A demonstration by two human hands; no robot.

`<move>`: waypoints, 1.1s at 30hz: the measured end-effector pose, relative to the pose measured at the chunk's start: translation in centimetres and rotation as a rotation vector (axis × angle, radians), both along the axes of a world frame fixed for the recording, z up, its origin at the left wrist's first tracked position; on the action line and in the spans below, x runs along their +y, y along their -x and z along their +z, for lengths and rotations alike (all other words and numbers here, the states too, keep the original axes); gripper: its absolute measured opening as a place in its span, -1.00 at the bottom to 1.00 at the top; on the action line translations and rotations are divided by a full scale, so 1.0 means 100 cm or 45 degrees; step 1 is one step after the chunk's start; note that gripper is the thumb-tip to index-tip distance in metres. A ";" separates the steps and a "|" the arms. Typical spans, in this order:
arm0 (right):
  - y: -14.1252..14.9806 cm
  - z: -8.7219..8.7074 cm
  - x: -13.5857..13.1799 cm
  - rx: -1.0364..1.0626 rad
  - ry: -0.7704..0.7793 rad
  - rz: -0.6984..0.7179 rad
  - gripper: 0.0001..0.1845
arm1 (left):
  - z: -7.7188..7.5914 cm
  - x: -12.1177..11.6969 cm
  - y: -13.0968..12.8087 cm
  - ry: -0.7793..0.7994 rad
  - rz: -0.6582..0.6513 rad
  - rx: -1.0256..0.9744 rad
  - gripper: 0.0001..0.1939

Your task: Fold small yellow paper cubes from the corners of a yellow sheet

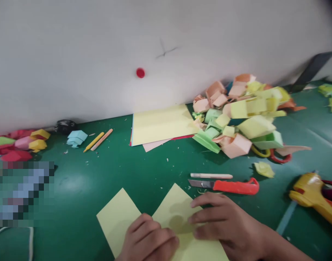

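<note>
Two pale yellow corners of paper (119,212) rise in a V at the bottom centre; I cannot tell whether they belong to one folded sheet or two. My left hand (151,237) has its fingers curled together on the paper where the corners meet. Over the right-hand part, my right hand (220,221) lies with its fingers stretched and slightly apart. Just beyond that hand are a red-handled cutter knife (235,186) with its blade exposed, and a white pen (211,176). The lower part of the paper runs out of view.
A heap of folded paper pieces (236,112) stands at the back right, beside stacked coloured sheets (160,125). A yellow glue gun (307,190) lies right. On the left are a yellow crayon (93,141), a blue paper piece (77,138) and red paper pieces (16,156).
</note>
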State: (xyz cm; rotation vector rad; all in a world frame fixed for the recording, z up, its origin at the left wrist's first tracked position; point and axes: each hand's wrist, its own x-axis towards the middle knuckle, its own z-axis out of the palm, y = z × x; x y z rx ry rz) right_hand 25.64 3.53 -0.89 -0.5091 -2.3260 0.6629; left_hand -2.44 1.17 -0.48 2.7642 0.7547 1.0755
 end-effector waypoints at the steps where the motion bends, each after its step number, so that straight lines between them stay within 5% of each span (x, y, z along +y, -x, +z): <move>1: 0.000 -0.001 0.000 0.030 -0.020 -0.013 -0.68 | 0.001 -0.001 -0.002 -0.028 -0.015 -0.005 -0.75; 9: -0.010 -0.002 0.010 0.130 -0.437 -0.378 -0.56 | 0.007 0.007 -0.010 -0.256 0.238 0.083 -0.56; 16: -0.005 -0.013 0.016 -0.034 -0.285 -0.456 -0.53 | 0.000 0.022 0.002 -0.247 0.422 0.196 -0.53; 22: -0.002 -0.019 0.022 -0.122 -0.115 -0.492 -0.48 | -0.004 0.027 0.001 0.125 0.345 0.416 -0.43; 27: -0.001 -0.022 0.023 -0.145 -0.135 -0.570 -0.46 | -0.006 0.026 -0.001 0.146 0.178 0.540 -0.43; 33: -0.001 -0.021 0.022 -0.218 -0.143 -0.563 -0.42 | -0.005 0.025 -0.006 0.210 0.171 0.584 -0.32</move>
